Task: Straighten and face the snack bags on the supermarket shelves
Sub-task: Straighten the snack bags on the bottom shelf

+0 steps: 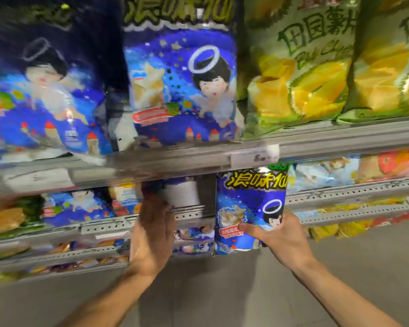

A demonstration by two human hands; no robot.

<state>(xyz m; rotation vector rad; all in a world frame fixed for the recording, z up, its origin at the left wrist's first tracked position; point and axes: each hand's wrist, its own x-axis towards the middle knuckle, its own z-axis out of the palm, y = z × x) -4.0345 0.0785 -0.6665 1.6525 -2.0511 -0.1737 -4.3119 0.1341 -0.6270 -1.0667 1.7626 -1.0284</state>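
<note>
Your right hand (pixel 281 239) holds a small blue snack bag (pixel 249 208) upright, front facing you, in front of the lower shelf (pixel 340 197), just under the edge of the upper shelf (pixel 175 159). Thumb lies across the bag's front near the middle, the other fingers wrap round its right side. The bag's top sits right below a price tag (pixel 254 156) on the upper shelf edge.

Your left hand (pixel 151 234) is to the left of that bag, well apart from it, back of hand toward you, fingers reaching up toward something blurred & pale (pixel 181 193) on the lower shelf. Can't tell whether those fingers grip it or just touch it; fingertips are smeared by motion blur.

Upper shelf: two big blue bags w/ the same angel print, one centred (pixel 180 83) & facing front, one at left (pixel 40 95), blurred. Right of them, two green-yellow chip bags (pixel 300 67) stand side by side, touching.

Lower shelf, left: more blue bags (pixel 78 206) & an orange-yellow pack (pixel 5 218), all blurred. Lower shelf, right: pale blue & orange packs (pixel 354 168) lying back. Further shelves below hold more small packs, too blurred to tell apart. Grey floor (pixel 222 291) under your forearms.
</note>
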